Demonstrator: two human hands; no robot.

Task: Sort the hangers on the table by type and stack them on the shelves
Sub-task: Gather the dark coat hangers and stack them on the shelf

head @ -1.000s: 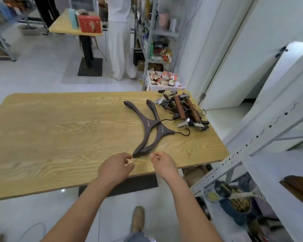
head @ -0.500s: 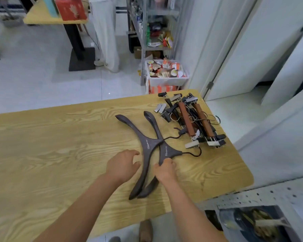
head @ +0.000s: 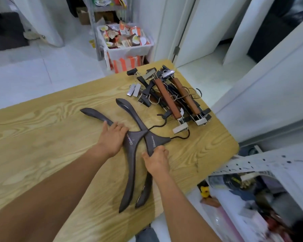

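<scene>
Two dark wide-shouldered coat hangers lie crossed on the wooden table [head: 33,137]. My left hand [head: 112,138] rests on the left dark hanger [head: 132,165] near its neck, fingers over its upper arm. My right hand [head: 156,158] grips the right dark hanger [head: 153,139] just below its neck. Behind them, at the table's far right corner, lies a tangled pile of clip hangers [head: 173,98] with brown and black bars and metal clips. A white perforated shelf rail [head: 252,165] shows at the lower right.
A white bin [head: 128,49] full of packets stands on the floor beyond the table. White doors and panels rise on the right. Cluttered items sit under the shelf at the lower right. A person's white trousers [head: 47,23] are at the top left.
Both hands have moved forward from the table's near edge onto the two dark hangers. The left hand now lies on one; the right has closed on the other.
</scene>
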